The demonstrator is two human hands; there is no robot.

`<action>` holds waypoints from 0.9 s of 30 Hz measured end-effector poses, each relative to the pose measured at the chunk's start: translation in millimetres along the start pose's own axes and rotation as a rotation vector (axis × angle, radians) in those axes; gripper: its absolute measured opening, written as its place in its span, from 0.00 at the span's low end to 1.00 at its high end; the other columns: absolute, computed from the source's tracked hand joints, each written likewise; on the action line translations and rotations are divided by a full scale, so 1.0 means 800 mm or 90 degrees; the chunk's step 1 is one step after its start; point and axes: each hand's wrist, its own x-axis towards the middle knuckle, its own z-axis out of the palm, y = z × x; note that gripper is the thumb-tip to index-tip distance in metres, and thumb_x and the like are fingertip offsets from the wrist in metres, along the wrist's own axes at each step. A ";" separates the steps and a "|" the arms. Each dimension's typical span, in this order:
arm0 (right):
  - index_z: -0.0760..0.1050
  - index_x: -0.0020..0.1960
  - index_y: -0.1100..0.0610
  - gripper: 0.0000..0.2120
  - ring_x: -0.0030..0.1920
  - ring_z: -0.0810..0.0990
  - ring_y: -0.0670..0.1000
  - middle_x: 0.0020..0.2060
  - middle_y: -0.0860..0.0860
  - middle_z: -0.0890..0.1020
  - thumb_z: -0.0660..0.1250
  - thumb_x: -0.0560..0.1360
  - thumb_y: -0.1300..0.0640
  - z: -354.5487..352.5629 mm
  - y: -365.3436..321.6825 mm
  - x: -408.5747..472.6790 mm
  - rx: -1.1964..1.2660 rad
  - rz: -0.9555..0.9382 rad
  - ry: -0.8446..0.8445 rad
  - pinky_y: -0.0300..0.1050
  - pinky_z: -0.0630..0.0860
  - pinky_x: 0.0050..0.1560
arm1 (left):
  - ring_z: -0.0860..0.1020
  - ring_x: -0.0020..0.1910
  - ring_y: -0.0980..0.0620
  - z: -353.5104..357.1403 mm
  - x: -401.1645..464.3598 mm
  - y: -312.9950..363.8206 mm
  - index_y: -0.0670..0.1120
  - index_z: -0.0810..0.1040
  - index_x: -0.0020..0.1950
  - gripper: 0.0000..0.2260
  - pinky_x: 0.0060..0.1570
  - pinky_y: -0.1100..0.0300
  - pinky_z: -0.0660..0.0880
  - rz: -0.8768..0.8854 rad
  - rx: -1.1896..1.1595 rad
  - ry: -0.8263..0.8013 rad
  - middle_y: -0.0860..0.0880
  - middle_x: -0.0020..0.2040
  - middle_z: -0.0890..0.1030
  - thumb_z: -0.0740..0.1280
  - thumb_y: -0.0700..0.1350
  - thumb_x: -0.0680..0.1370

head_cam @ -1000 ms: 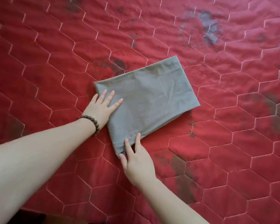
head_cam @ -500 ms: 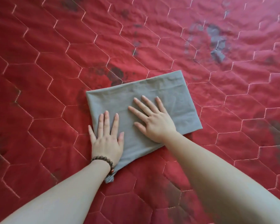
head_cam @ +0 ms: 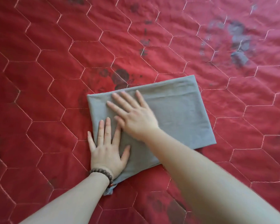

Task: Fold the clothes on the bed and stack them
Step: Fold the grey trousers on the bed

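A grey garment (head_cam: 176,113), folded into a flat rectangle, lies on the red quilted bedspread (head_cam: 55,78) in the middle of the view. My left hand (head_cam: 107,149), with a bead bracelet on its wrist, rests flat on the garment's near left corner, fingers straight and spread. My right hand (head_cam: 134,113) presses flat on the left half of the garment, just beyond the left hand, fingers straight and pointing up-left. Both forearms cover part of the garment's near edge.
The red bedspread with hexagonal stitching and faded dark floral prints (head_cam: 238,44) fills the whole view. No other clothes or stack show in this frame.
My right hand has slid leftward across the grey garment, close beside the left hand. One second ago both hands were at the garment's near left edges; now they lie flat on top.
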 end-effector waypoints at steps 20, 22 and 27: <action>0.46 0.77 0.41 0.29 0.78 0.48 0.54 0.78 0.52 0.51 0.47 0.78 0.37 0.012 0.081 -0.195 -0.002 0.335 -0.025 0.61 0.46 0.75 | 0.46 0.79 0.45 -0.002 -0.003 -0.001 0.51 0.50 0.79 0.39 0.71 0.33 0.49 -0.012 -0.043 -0.011 0.42 0.80 0.48 0.54 0.67 0.72; 0.44 0.77 0.39 0.28 0.78 0.45 0.54 0.79 0.52 0.47 0.45 0.79 0.37 0.006 0.102 -0.194 0.048 0.417 -0.028 0.61 0.46 0.76 | 0.45 0.79 0.45 -0.007 -0.004 0.000 0.52 0.52 0.79 0.38 0.72 0.34 0.48 -0.017 -0.073 -0.016 0.42 0.80 0.47 0.55 0.67 0.73; 0.55 0.76 0.39 0.33 0.76 0.52 0.57 0.78 0.56 0.48 0.62 0.74 0.36 -0.020 0.128 -0.167 0.227 0.512 0.038 0.56 0.52 0.75 | 0.44 0.78 0.40 -0.019 -0.002 -0.010 0.55 0.64 0.76 0.30 0.76 0.44 0.50 -0.100 -0.314 0.069 0.38 0.79 0.44 0.67 0.56 0.75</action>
